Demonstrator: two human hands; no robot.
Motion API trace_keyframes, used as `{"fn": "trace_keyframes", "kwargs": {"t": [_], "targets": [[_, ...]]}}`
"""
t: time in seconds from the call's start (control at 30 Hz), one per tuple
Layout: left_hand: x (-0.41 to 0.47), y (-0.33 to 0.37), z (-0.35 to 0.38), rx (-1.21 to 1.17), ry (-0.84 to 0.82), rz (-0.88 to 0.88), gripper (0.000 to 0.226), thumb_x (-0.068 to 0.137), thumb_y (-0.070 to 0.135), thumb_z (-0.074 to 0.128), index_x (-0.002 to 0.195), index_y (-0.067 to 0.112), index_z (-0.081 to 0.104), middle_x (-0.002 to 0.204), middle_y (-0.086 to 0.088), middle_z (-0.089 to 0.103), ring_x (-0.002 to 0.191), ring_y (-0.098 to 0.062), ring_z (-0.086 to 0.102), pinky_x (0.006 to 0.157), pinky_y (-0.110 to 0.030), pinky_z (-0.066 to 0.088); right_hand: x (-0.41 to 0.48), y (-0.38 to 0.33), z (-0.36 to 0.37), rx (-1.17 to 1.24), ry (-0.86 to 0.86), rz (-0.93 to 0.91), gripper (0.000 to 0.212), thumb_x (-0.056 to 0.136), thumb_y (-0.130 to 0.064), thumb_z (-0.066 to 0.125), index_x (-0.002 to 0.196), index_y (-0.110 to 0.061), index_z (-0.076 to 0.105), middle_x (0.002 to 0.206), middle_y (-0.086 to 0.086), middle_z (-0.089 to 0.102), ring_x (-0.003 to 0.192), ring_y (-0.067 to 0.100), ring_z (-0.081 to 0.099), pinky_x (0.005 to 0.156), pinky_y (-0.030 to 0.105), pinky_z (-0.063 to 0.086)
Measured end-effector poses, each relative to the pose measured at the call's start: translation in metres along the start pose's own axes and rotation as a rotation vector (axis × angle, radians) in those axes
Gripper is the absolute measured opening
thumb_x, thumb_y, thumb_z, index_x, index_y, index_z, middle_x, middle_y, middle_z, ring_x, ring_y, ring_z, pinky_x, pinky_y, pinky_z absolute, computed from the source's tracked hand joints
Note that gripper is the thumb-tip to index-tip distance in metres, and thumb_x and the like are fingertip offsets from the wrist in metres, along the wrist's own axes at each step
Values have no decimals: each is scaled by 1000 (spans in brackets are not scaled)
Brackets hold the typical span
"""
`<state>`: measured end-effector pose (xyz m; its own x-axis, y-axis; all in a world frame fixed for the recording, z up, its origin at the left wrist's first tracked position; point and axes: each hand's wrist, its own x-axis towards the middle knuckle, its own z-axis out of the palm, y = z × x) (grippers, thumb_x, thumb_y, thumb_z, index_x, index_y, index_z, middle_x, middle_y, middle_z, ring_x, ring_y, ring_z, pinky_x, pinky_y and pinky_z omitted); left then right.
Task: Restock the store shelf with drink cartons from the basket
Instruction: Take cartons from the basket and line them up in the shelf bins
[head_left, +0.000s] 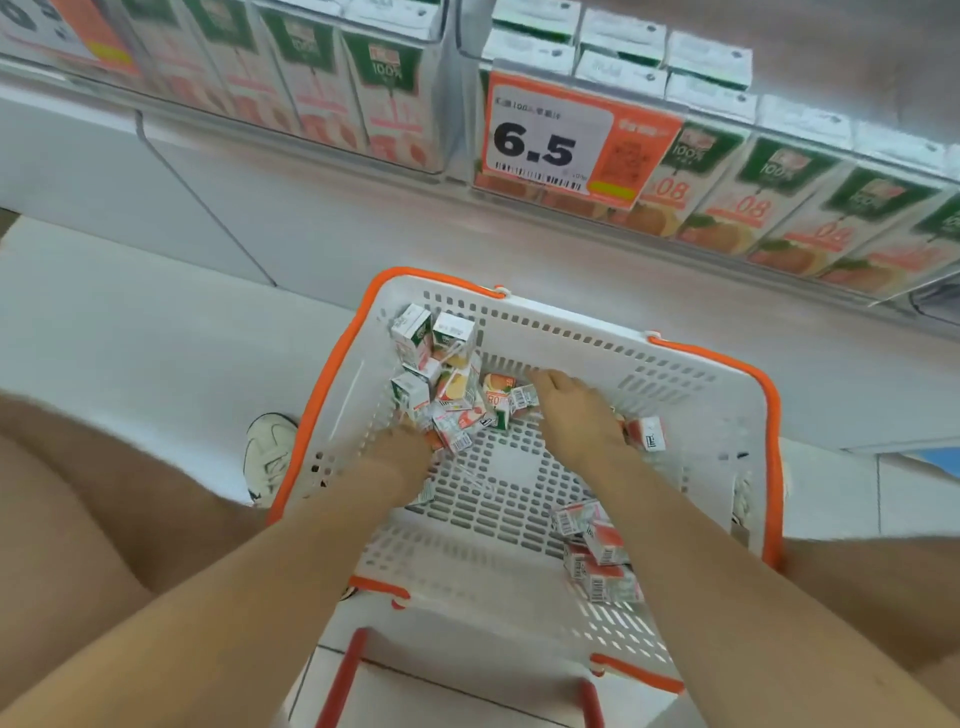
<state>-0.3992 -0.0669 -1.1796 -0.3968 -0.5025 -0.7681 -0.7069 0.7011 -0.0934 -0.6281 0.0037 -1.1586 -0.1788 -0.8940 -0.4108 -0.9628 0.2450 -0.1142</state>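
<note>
Showed small drink cartons (441, 384) heaped loosely in the far left corner of a white basket (571, 332) with an orange rim, plus a smaller cluster (597, 556) against its near right wall and bare slotted bottom between. Showed the left hand (402, 452) pushed into the near edge of the heap, fingertips hidden among cartons, so could not tell whether anything was gripped. Showed the right hand (576, 415) palm down beside the heap near the far wall, fingers fairly straight and resting on cartons, nothing plainly clasped, with one stray carton (649, 434) just beside its outer edge. Looked like the gathering step, nothing yet lifted. Probably best done by squaring a few cartons side by side between both palms, all facing one way, rather than scooping up a jumble likely to spill. Beyond the basket, showed the shelf (691, 247) above, lined with upright shelved cartons (779, 176) and an orange price tag (550, 135) reading 6.5. Left of the basket, on pale floor, a light shoe (270, 452).
</note>
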Motion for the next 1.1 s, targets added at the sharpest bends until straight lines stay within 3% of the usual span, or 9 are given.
{"fn": "trace_keyframes", "kwargs": {"t": [0.23,0.33,0.43,0.53,0.63,0.77,0.9,1.03,1.1], "targets": [[4,0,0,13,74,-98,72,101,5,59,157,-13,18,149,-26,50,132,-36,59,104,-37,51,11,-1,11,-253,53,-19,76,75,0,75,144,-14,45,137,14,47,126,36,46,103,46,45],[3,-1,0,-60,77,-119,74,92,18,76,151,-4,37,138,-18,59,124,-31,65,96,-37,56,14,0,10,-299,68,-51,64,79,-5,74,138,-12,49,136,12,49,127,33,45,103,43,44],[-3,-3,-5,-88,126,-86,67,82,49,79,132,11,55,126,-9,63,121,-29,61,91,-39,53,15,8,13,-268,23,-118,59,87,-10,69,142,-10,47,142,10,53,132,30,45,110,41,38],[-13,-4,-20,-216,180,-42,44,81,57,66,105,21,65,111,-4,68,111,-26,59,84,-36,50,11,11,4,106,-38,-53,45,104,-30,56,143,-9,52,135,13,61,126,31,54,109,42,43],[-22,-6,-38,-636,114,8,35,90,50,66,90,16,74,87,-2,74,83,-17,67,67,-23,46,3,5,-17,611,-160,89,36,108,-32,52,130,-6,64,100,8,69,85,26,67,76,34,53],[-40,-18,-61,-1003,95,108,45,99,41,60,61,18,51,58,-4,50,56,-20,51,67,-27,45,-14,2,-46,1104,-239,207,30,105,-31,61,124,-9,69,115,12,71,85,28,78,77,39,65],[-71,-31,-96,-1166,211,152,47,103,37,58,63,18,42,60,-1,43,60,-19,47,63,-29,43,-34,2,-78,1105,-106,185,38,91,-24,81,125,-11,70,117,19,69,71,14,74,68,25,59],[-101,-40,-130,-1170,295,234,39,102,34,61,73,13,45,74,-8,38,65,-21,42,56,-29,39,-58,-11,-113,976,114,163,41,77,-25,92,112,-18,72,99,2,68,82,13,69,85,39,60],[-115,-42,-144,-1157,309,274,39,102,33,61,73,13,44,70,-7,34,64,-20,39,58,-28,38,-68,-21,-130,920,177,138,43,74,-30,94,109,-21,69,102,-3,62,84,12,65,80,37,57]]}}
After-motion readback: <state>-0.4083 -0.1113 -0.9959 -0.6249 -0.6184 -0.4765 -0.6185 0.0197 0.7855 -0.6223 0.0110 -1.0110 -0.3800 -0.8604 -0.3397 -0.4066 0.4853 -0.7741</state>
